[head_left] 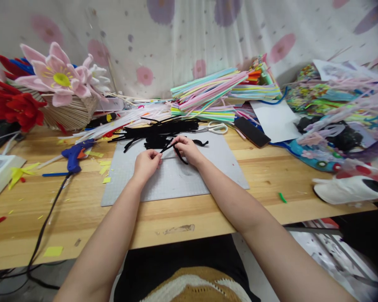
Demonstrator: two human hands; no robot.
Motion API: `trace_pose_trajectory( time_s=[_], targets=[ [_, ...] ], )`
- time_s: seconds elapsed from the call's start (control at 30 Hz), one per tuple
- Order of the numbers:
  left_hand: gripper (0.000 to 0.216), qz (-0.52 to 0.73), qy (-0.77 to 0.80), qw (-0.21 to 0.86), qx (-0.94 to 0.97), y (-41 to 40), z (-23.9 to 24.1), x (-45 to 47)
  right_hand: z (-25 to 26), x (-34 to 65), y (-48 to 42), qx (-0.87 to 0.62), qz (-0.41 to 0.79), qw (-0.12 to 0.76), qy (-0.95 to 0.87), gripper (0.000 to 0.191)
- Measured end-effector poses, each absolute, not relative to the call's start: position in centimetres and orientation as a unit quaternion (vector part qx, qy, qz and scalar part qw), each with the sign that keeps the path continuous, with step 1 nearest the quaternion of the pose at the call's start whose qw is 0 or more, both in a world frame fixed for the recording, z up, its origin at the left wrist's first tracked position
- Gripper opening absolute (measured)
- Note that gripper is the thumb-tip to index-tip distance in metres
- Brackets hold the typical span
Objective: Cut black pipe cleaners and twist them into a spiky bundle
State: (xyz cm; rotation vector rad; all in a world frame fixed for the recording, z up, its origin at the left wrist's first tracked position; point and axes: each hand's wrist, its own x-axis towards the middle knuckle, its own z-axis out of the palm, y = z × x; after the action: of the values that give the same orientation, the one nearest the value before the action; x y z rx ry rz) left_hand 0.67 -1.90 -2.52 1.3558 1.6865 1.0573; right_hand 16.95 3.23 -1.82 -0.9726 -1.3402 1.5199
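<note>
My left hand (147,164) pinches one end of a black pipe cleaner (168,148) above the grey cutting mat (176,184). Further along the same strand, my right hand (186,150) closes its fingertips on it, and a loop of black hangs below those fingers. Just beyond both hands lies a pile of black pipe cleaners (164,127), with a shorter black bunch (154,141) in front of it. White-handled scissors (216,128) rest at the mat's far right edge.
A blue glue gun (77,156) lies left of the mat, its cord running off the front edge. Pastel pipe cleaners (208,92) are stacked at the back, near a dark phone (252,131). Fuzzy flowers (61,77) stand at left; a white object (349,188) sits at right.
</note>
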Motion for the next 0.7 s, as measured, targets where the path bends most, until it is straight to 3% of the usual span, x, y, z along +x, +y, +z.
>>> trace_pose_trajectory(
  time_s=[0.2, 0.27, 0.4, 0.7],
  targets=[
    [0.014, 0.408, 0.610, 0.464, 0.496, -2.31, -2.05, 1.25, -2.02, 17.36, 3.57, -0.287, 0.681, 0.462, -0.490, 0.010],
    [0.013, 0.398, 0.597, 0.461, 0.522, -2.48, -2.03, 1.34, -2.09, 17.39, 3.65, -0.303, 0.671, 0.457, -0.498, 0.017],
    [0.041, 0.399, 0.562, 0.442, 0.574, -2.76, -2.02, 1.31, -2.35, 17.41, 3.71, -0.348, 0.639, 0.433, -0.532, 0.026],
    [0.045, 0.402, 0.532, 0.453, 0.592, -2.75, -1.93, 1.42, -2.11, 16.87, 3.37, -0.359, 0.615, 0.401, -0.576, 0.026]
  ],
)
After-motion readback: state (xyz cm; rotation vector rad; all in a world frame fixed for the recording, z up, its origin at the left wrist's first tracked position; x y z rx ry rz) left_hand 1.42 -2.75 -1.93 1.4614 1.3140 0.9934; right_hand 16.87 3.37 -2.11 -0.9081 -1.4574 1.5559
